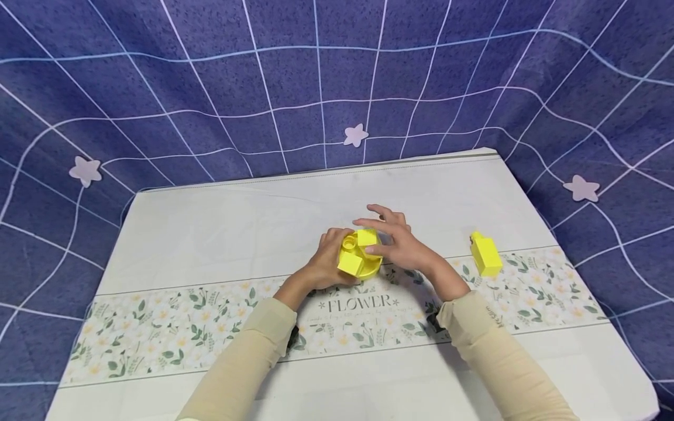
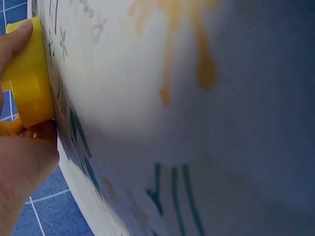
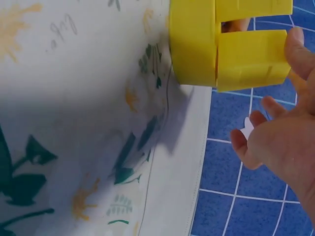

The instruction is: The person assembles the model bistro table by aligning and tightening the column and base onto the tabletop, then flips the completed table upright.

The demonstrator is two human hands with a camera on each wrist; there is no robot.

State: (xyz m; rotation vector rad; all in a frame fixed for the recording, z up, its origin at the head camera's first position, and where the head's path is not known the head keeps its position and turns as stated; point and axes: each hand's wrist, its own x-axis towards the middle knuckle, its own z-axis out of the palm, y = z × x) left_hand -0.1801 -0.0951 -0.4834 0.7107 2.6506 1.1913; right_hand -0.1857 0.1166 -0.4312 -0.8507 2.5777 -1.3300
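A round yellow holder (image 1: 371, 270) stands on the table, with yellow box-shaped pieces and a small ring-shaped part on top. My left hand (image 1: 330, 260) grips its left side; the thumb shows on the yellow surface in the left wrist view. On the far right part of the holder sits a yellow block (image 1: 367, 237). My right hand (image 1: 402, 242) pinches this block, thumb at the near side and forefinger along the far side. In the right wrist view, the thumb touches the block's upper end, and the other fingers curl loosely in the air. Another yellow block (image 1: 350, 264) sits nearer me.
To the right lies a yellow bottle-shaped piece (image 1: 485, 255) with a narrow neck. The white table cover (image 1: 200, 234) has a flowered band with the word FLOWER. A blue grid-patterned curtain (image 1: 295, 82) with pale stars surrounds the table's back and sides.
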